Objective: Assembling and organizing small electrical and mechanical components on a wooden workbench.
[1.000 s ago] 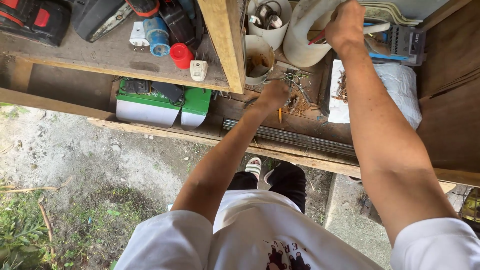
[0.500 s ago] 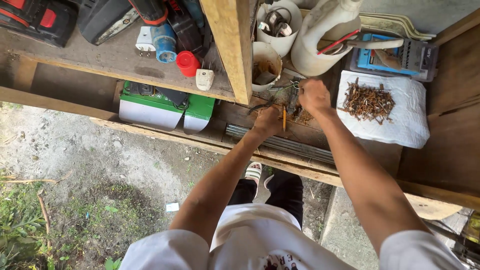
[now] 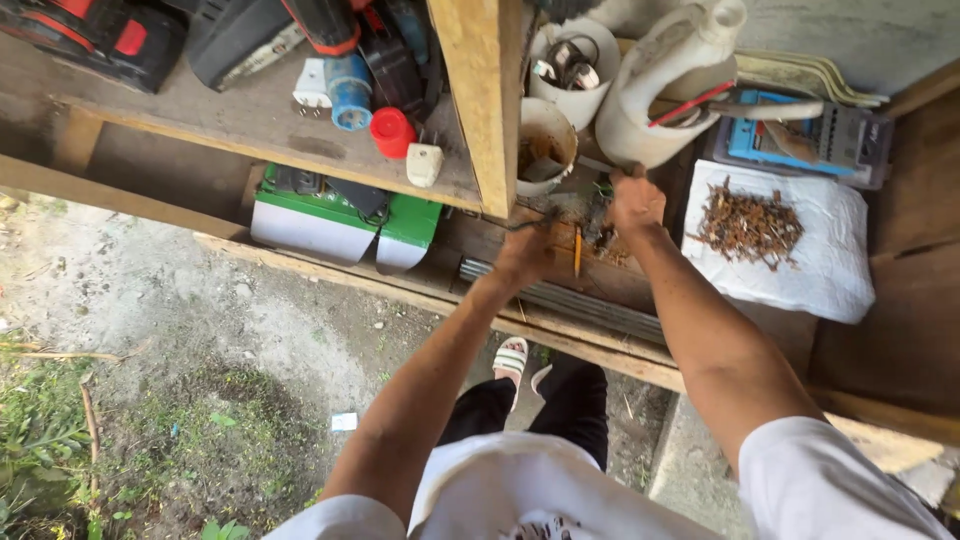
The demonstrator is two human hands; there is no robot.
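My left hand (image 3: 525, 250) rests on the wooden bench (image 3: 620, 280) just right of a wooden post (image 3: 480, 90). Its fingers are curled and a thin dark thing sticks out beside it. Whether it grips that thing is hidden. My right hand (image 3: 635, 200) is a hand's width to the right, knuckles up, fingers bent down into a clutter of small metal bits. An orange pencil (image 3: 577, 250) lies between the two hands. A bundle of grey metal rods (image 3: 570, 297) lies along the bench front, under my left wrist.
A white cloth (image 3: 820, 270) with a heap of rusty nails (image 3: 750, 225) lies right of my right hand. Behind stand a white jug (image 3: 660, 95), two white tubs (image 3: 545, 140) and a blue device (image 3: 800, 140). The left shelf holds power tools (image 3: 90, 35), a blue plug (image 3: 350, 95) and a red cap (image 3: 392, 130); below is a green-and-white box (image 3: 340, 220).
My right hand came down from the white jug to the bench, close beside my left hand. The left hand stayed about where it was.
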